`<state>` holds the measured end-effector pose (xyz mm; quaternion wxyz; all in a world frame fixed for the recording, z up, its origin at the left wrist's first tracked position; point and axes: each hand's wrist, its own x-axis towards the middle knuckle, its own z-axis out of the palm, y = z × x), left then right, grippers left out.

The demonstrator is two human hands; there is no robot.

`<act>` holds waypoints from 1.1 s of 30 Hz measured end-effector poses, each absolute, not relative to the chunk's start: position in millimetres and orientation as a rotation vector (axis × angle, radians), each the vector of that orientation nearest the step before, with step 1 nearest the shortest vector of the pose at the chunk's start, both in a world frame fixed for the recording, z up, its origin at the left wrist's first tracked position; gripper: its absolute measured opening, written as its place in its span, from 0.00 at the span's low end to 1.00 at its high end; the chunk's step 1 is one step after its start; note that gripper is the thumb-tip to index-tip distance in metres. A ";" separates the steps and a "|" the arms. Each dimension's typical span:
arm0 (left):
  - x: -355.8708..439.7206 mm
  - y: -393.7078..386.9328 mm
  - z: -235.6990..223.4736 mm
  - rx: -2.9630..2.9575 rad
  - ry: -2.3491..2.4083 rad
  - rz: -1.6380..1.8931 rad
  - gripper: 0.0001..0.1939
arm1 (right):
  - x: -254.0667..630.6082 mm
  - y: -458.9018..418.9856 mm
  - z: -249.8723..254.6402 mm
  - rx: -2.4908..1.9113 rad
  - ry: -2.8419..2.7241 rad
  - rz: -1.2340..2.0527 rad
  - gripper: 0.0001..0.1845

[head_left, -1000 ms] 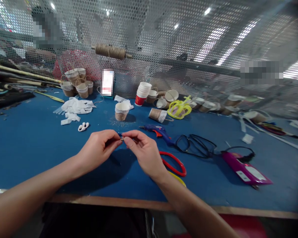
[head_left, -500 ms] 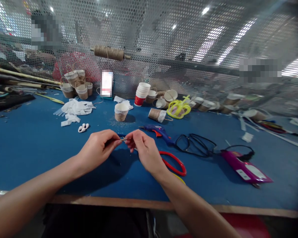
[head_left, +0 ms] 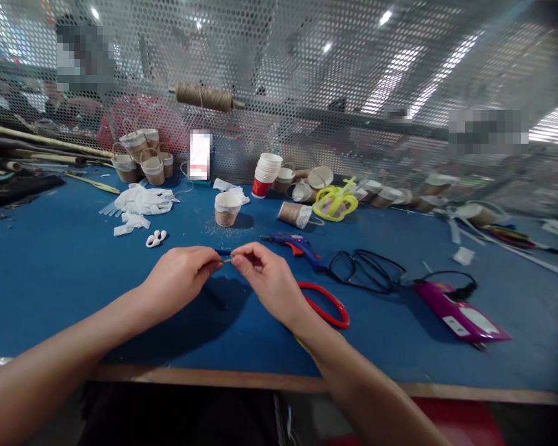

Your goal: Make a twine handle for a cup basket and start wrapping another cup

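Note:
Fingertip to fingertip above the blue table (head_left: 134, 334), my left hand (head_left: 186, 272) and my right hand (head_left: 270, 275) pinch a short piece of twine (head_left: 227, 261). Only a bit of its tan strand shows between them; the rest is hidden by fingers. Just beyond stands a twine-wrapped paper cup (head_left: 226, 214) with a white lace rim, upright. White-handled scissors (head_left: 156, 239) lie left of it. A blue glue gun (head_left: 297, 243) with a red trigger rests beyond my right hand. Beside that hand lies a red ring (head_left: 339, 313).
A purple pouch (head_left: 460, 313) sits right, near the glue gun's black cord (head_left: 372, 288). White lace (head_left: 144, 201), wrapped cups (head_left: 153, 170), stacked paper cups (head_left: 266, 175) and a yellow crown-shaped piece (head_left: 337, 203) line the back. A twine spool (head_left: 204, 97) hangs on the mesh.
My right hand's fingers have turned and closed into a clearer pinch on the twine. My left hand has shifted slightly left; the things on the table have stayed put.

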<state>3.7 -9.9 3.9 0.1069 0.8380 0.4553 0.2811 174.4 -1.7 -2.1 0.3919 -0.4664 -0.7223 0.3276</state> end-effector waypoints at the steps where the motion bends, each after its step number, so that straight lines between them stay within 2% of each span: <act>1: 3.6 -10.1 4.7 2.458 1.344 0.854 0.09 | 175.1 -0.7 -1.8 -1.196 -1.799 0.873 0.19; 4: 4.0 -11.2 4.9 2.442 1.331 0.873 0.08 | 176.2 1.0 -1.6 -1.256 -1.715 0.954 0.27; 6: 4.7 -11.8 3.5 2.444 1.300 0.868 0.09 | 175.8 0.7 -2.0 -1.269 -1.738 0.964 0.27; 13: 6.2 -9.9 -1.5 2.499 1.301 0.779 0.08 | 175.1 -3.3 -1.4 -1.229 -1.875 0.784 0.19; 16: 4.7 -9.0 -0.9 2.492 1.317 0.803 0.08 | 177.2 -1.0 -0.9 -1.207 -1.880 0.831 0.16; 20: 3.5 -9.6 0.6 2.453 1.325 0.829 0.08 | 178.9 3.6 -1.5 -1.226 -1.721 1.071 0.26; 22: 3.8 -10.4 0.4 2.442 1.316 0.826 0.08 | 178.6 4.2 -2.0 -1.267 -1.701 1.124 0.28; 30: 5.1 -8.9 -3.0 2.454 1.317 0.767 0.08 | 176.4 -0.1 0.6 -1.263 -1.873 0.911 0.14; 32: 4.4 -8.4 -2.5 2.454 1.335 0.776 0.08 | 177.1 1.1 1.1 -1.208 -1.839 0.991 0.11; 33: 4.1 -8.3 -2.2 2.454 1.344 0.783 0.08 | 177.5 2.0 1.1 -1.181 -1.797 1.066 0.12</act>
